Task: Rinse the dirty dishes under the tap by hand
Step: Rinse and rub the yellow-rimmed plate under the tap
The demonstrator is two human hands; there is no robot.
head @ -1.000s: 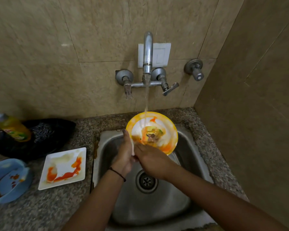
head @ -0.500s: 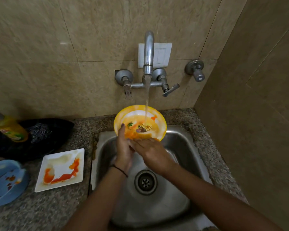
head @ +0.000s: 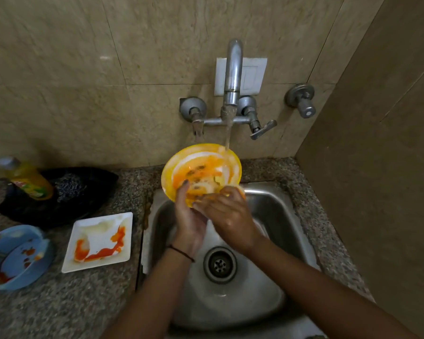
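- yellow plate (head: 201, 165) tilting face toward person, over back of sink (head: 277, 204), under tap (head: 233, 69); stream (head: 227, 135) hitting upper-right rim.
- left hand (head: 190, 217) gripping lower-left rim, thumb inside.
- right hand (head: 229, 216) touching lower-right rim w/ bent fingers; grip vs rub: cannot tell.
- food bits (head: 196, 168) sitting mid-plate, just above both hands; prob. needing a wipe next.

Both forearms reach forward and converge. Left hand (head: 190, 221) grips the lower rim of the yellow plate (head: 201, 165), one finger hooked over its edge. Right hand (head: 229, 216), back up, overlaps the left, with bent fingers (head: 202, 204) against the plate; grip unclear.
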